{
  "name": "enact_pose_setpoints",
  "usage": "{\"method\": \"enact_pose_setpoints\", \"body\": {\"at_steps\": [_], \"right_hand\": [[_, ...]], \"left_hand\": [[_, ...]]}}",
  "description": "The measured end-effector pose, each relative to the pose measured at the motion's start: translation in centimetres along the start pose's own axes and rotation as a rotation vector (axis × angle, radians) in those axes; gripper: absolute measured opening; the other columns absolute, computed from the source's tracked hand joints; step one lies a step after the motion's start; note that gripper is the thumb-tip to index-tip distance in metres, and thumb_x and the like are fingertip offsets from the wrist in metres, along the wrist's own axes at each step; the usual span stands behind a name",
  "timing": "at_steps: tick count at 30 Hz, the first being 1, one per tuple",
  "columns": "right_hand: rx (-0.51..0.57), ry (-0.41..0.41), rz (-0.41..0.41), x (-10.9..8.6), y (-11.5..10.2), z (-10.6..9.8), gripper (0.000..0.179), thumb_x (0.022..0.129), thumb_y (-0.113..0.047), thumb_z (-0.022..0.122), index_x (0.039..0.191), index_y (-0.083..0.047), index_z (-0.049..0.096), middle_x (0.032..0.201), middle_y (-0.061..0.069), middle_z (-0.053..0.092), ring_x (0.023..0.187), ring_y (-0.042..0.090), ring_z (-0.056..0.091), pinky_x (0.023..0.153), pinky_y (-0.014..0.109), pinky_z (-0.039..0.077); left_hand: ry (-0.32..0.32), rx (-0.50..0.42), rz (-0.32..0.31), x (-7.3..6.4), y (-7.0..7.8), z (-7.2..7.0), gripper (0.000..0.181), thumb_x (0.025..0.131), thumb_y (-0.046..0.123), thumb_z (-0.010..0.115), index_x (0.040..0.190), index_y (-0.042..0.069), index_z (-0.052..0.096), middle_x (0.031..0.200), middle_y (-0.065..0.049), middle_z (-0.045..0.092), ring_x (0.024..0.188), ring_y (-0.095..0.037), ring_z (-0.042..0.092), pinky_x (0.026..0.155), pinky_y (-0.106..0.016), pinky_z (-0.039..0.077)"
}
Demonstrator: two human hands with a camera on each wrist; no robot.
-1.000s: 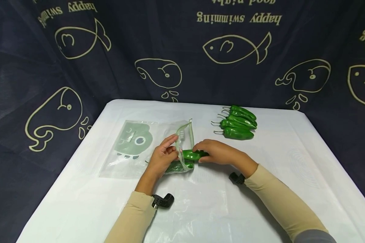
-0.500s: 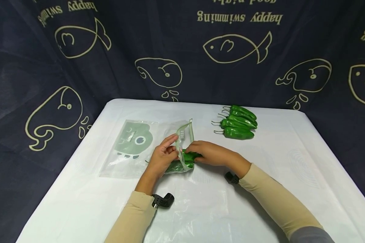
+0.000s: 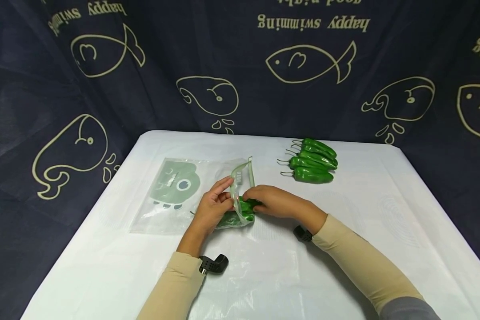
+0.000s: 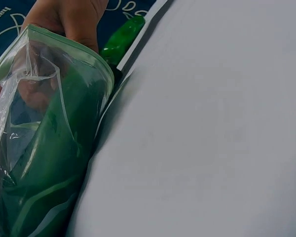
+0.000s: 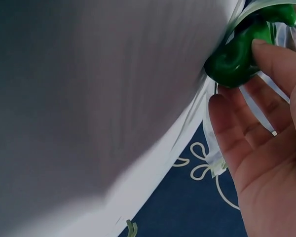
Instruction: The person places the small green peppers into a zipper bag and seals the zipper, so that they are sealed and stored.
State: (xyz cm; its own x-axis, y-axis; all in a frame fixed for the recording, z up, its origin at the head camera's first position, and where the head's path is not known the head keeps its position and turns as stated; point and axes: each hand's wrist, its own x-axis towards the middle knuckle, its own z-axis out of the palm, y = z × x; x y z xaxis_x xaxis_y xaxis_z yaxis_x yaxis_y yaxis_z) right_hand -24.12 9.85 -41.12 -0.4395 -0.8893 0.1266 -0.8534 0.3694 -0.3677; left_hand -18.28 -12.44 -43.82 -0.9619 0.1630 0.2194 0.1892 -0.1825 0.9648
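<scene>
A clear zip bag (image 3: 208, 165) with a green dinosaur print lies flat, its mouth raised toward the right. My left hand (image 3: 213, 205) pinches the near side of the bag's green-trimmed opening. Inside the bag a glossy green pepper (image 3: 229, 219) shows through the plastic. At the mouth my right hand (image 3: 278, 201) holds another green pepper (image 5: 234, 61), thumb on top and fingers beneath, most of it past the rim. In the left wrist view, the bag's trim (image 4: 64, 42) crosses in front of the right hand (image 4: 71, 19). My left fingertips are partly hidden behind the plastic.
Several green peppers (image 3: 314, 175) lie in a row at the back right of the white-covered table (image 3: 264, 275), stems pointing left. A dark blue cloth (image 3: 240, 53) with fish and whale drawings hangs behind the table.
My right hand has moved left, pushing its pepper further into the bag's mouth, and is nearly still over the last half second. My left hand keeps its place on the opening.
</scene>
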Motion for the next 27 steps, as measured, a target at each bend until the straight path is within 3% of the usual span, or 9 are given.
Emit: {"method": "enact_pose_setpoints", "body": {"at_steps": [6,13,19,27], "right_hand": [[0.056,-0.029,0.0,-0.16,0.19,0.04,0.042,0.091,0.001,0.068,0.132,-0.005,0.06,0.131,0.008,0.061,0.125,0.024,0.054,0.106,0.038,0.044],[0.093,-0.045,0.025,-0.28,0.38,0.07,0.05,0.088,0.007,0.064,0.136,-0.008,0.058,0.129,0.008,0.056,0.12,0.021,0.054,0.101,0.038,0.048],[0.095,-0.049,0.014,-0.11,0.6,0.18,0.058,0.086,0.012,0.061,0.139,-0.009,0.056,0.132,0.008,0.057,0.124,0.023,0.053,0.105,0.039,0.045],[0.105,-0.029,0.018,0.2,0.61,0.37,0.05,0.088,0.009,0.062,0.135,-0.007,0.058,0.129,0.007,0.061,0.122,0.022,0.056,0.104,0.037,0.046]], "left_hand": [[0.003,0.013,0.006,-0.08,0.04,0.02,0.058,0.088,-0.014,0.055,0.145,-0.005,0.046,0.153,-0.008,0.036,0.091,-0.01,0.056,0.068,-0.023,0.057],[0.001,0.028,-0.006,0.0,-0.06,-0.02,0.057,0.089,-0.014,0.054,0.145,-0.006,0.045,0.153,-0.006,0.037,0.093,-0.012,0.055,0.069,-0.022,0.057],[0.003,0.024,-0.009,-0.03,-0.04,-0.08,0.058,0.089,-0.012,0.054,0.145,-0.005,0.045,0.153,-0.006,0.037,0.093,-0.014,0.055,0.069,-0.023,0.057],[0.003,0.025,-0.012,-0.03,0.02,-0.09,0.057,0.089,-0.011,0.056,0.144,-0.003,0.048,0.152,-0.006,0.038,0.092,-0.015,0.055,0.069,-0.023,0.057]]}}
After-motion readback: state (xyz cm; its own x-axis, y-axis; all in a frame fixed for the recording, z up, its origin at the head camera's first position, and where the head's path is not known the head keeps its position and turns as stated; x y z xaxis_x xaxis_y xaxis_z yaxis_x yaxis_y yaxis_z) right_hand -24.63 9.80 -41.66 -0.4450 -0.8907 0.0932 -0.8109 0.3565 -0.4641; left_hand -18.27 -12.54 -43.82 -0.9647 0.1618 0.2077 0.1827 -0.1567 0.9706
